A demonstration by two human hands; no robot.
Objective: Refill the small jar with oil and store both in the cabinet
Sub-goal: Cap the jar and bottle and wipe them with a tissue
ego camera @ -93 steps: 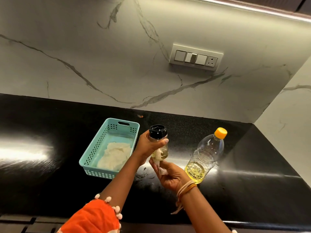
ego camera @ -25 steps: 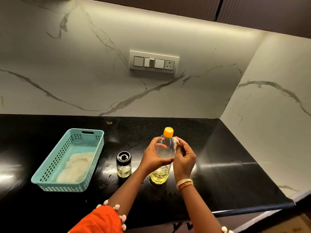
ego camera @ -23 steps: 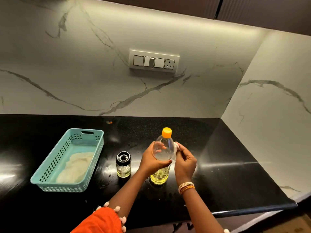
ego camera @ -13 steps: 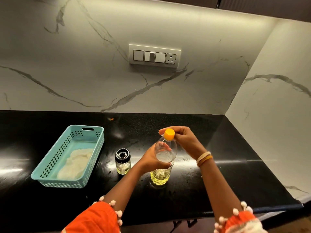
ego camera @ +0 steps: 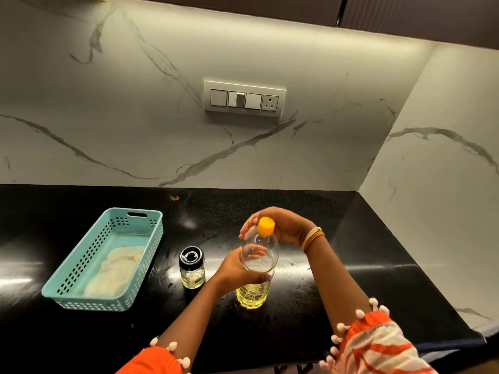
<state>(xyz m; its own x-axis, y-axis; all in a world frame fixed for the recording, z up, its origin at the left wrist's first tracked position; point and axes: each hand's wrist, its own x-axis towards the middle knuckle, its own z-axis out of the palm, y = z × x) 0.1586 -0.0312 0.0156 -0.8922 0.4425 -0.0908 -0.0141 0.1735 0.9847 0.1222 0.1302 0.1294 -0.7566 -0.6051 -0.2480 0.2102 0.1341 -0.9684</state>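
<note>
A clear plastic oil bottle (ego camera: 256, 287) with an orange cap (ego camera: 266, 225) stands on the black counter, yellow oil filling its bottom part. My left hand (ego camera: 235, 271) grips the bottle's middle. My right hand (ego camera: 278, 225) curls around the neck and cap from behind, and a bit of white tissue shows at its fingertips. The small glass jar (ego camera: 191, 267) with a black lid stands just left of the bottle, a little oil in it; neither hand touches it.
A teal plastic basket (ego camera: 140, 225) holding a pale cloth sits at the left of the black counter (ego camera: 364, 252). Marble walls close the back and the right corner. A switch panel (ego camera: 244, 99) is on the back wall. Dark cabinet fronts (ego camera: 405, 14) hang overhead.
Earlier my hands held the small jar; it now stands on the counter. My left hand took the bottle's middle, and my right hand rose from the bottle's side to its cap.
</note>
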